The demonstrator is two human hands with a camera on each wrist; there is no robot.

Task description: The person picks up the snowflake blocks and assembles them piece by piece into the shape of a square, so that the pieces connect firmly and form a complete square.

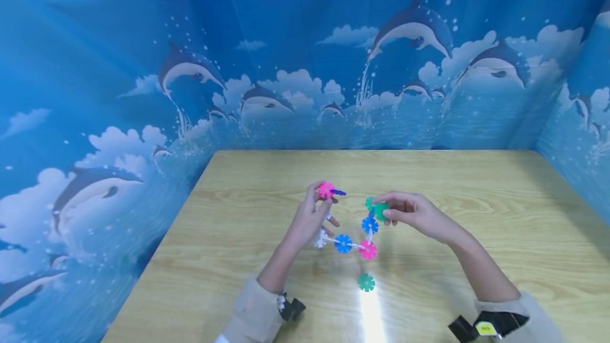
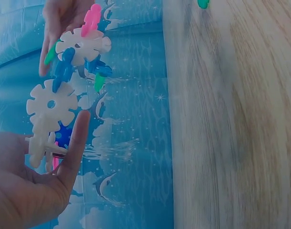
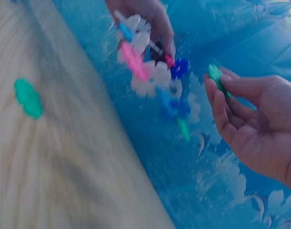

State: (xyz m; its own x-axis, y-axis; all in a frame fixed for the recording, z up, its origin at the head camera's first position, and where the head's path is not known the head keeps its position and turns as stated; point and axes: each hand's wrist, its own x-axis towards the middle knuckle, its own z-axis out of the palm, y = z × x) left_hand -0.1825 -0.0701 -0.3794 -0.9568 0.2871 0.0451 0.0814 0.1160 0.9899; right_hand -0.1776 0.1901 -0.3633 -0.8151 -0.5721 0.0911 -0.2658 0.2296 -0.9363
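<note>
My left hand (image 1: 307, 220) grips one end of a chain of interlocking plastic snowflake discs, near a pink disc (image 1: 326, 190) with a dark blue one slotted into it. From there the chain curves below the hand through white, blue disc (image 1: 343, 243) and pink disc (image 1: 367, 250) pieces. It rises again to a blue disc (image 1: 369, 225) and a green end disc (image 1: 369, 203). Between thumb and fingers, my right hand (image 1: 419, 215) pinches a separate green disc (image 3: 217, 78). The right wrist view shows a gap between that disc and the chain.
A loose green disc (image 1: 366, 282) lies on the wooden table (image 1: 214, 279), in front of the chain. Behind the table hangs a blue curtain (image 1: 295, 30) printed with dolphins. Both wrists carry black straps with cameras.
</note>
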